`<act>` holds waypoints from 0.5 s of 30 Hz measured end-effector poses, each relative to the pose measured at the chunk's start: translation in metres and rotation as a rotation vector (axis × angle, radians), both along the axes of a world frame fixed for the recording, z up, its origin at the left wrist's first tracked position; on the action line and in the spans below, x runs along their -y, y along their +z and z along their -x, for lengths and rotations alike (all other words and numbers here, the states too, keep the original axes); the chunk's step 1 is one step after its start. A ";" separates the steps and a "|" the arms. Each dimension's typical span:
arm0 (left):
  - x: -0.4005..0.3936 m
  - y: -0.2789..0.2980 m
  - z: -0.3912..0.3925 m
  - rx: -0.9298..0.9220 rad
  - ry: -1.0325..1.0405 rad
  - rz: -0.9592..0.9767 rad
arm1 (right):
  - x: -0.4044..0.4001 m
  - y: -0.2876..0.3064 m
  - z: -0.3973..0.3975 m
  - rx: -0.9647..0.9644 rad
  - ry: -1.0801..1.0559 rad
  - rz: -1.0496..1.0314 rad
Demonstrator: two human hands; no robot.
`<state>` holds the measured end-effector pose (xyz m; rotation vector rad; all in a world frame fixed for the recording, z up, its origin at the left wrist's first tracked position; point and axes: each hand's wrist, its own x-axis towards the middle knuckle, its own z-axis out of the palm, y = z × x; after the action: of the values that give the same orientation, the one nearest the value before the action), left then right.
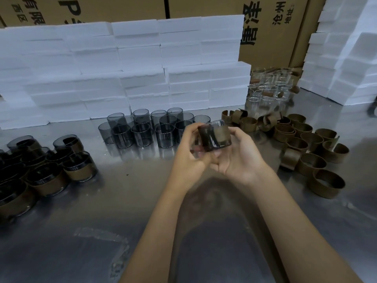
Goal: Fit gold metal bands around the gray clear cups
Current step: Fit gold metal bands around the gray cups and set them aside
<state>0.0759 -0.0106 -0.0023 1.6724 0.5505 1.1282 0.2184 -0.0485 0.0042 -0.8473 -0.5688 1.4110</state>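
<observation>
- While both hands met above the steel table (142, 201), the left hand (189, 154) and the right hand (238, 154) were curled together round one gray cup (206, 137), held tilted in the air between them.
- A gold band (221, 134) already sat round the cup's wall on the side nearest the right hand, whose fingers were wrapped behind it; the left thumb pressed on the cup's other side.
- By my reading, the step in hand was seating this band: it looked on, but whether it was fully home could not be told through the blur.
- The next move would call for pushing the band square against the wall, then setting the cup down.
- Just beyond the fingertips stood the bare gray cups (142, 137), upright and crowded close.
- Out to the right of the right hand lay the loose gold bands (312, 164), some leaning on each other.
- Far to the left of the left hand sat the finished banded cups (79, 168) in a cluster.
- Past everything, white foam blocks (142, 68) were stacked before cardboard boxes (271, 27), with clear glass beakers (267, 90) at the far right.
</observation>
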 end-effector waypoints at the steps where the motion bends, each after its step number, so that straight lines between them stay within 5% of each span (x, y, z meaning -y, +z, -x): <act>1: -0.002 0.001 0.002 0.039 -0.015 0.041 | 0.000 -0.001 0.002 0.003 0.040 0.004; 11: -0.014 0.001 0.008 0.034 0.245 0.139 | -0.008 0.003 0.029 0.039 -0.190 -0.076; 15: -0.016 0.001 0.011 0.149 0.190 0.336 | -0.010 0.001 0.039 0.103 -0.276 -0.116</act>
<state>0.0653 0.0049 -0.0016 1.2566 0.7691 1.2094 0.1796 -0.0387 0.0051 -0.8723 -0.5822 1.0786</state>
